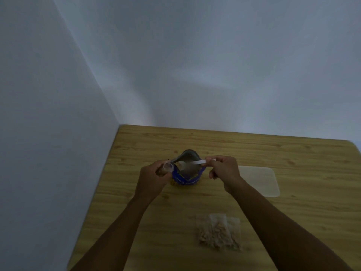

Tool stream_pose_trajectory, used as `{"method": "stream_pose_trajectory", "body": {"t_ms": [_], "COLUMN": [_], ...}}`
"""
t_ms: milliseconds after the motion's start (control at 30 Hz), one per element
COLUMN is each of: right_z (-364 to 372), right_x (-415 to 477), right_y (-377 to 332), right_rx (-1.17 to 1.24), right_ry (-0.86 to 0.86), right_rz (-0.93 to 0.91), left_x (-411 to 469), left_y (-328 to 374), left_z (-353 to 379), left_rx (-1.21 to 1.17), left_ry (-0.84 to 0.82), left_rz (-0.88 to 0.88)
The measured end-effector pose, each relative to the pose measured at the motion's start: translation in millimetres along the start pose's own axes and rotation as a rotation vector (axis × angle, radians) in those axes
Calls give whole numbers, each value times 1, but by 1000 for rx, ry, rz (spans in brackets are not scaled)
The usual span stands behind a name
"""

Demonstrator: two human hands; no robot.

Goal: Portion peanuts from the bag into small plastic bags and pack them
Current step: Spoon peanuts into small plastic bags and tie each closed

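Wooden table (pixel 273 153), frame centre: open blue peanut bag (pixel 187 178), upright; left hand (pixel 152 180) gripping small plastic bag (pixel 167 167) beside its mouth; right hand (pixel 224 171) pinching white spoon (pixel 192 163), bowl over the opening; filled packets (pixel 218 233) lower right; translucent sheet (pixel 259 180) right.

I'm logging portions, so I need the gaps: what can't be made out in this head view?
Head view: what the white spoon carries; its bowl sits in the dim mouth of the peanut bag.
Head view: fill of the small plastic bag; the left hand covers most of it.
Head view: number of filled packets; they overlap and blur.
Head view: the pale flat item at the right; too faint to identify.
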State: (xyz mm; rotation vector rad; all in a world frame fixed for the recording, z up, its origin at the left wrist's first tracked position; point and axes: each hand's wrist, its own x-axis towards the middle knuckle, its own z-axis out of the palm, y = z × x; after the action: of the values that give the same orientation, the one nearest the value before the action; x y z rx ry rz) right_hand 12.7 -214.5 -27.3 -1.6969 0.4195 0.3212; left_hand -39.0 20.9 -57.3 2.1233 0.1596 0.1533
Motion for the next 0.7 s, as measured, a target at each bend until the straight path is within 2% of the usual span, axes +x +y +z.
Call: {"method": "stream_pose_trajectory", "body": {"t_ms": [333,500,700], "right_z": [-31,-44,-38], "right_x": [4,1,-12], "right_y": [-6,-27,-59], "right_rx": [126,111,-92], "right_ry": [-7,-31,-110], "right_rz": [123,45,-170], "left_x": [3,9,16], "left_y": [6,19,25], "left_z": [3,8,17], "left_rx": [34,47,62], "left_ry": [-13,-40,-72], "left_rz": [34,32,44]}}
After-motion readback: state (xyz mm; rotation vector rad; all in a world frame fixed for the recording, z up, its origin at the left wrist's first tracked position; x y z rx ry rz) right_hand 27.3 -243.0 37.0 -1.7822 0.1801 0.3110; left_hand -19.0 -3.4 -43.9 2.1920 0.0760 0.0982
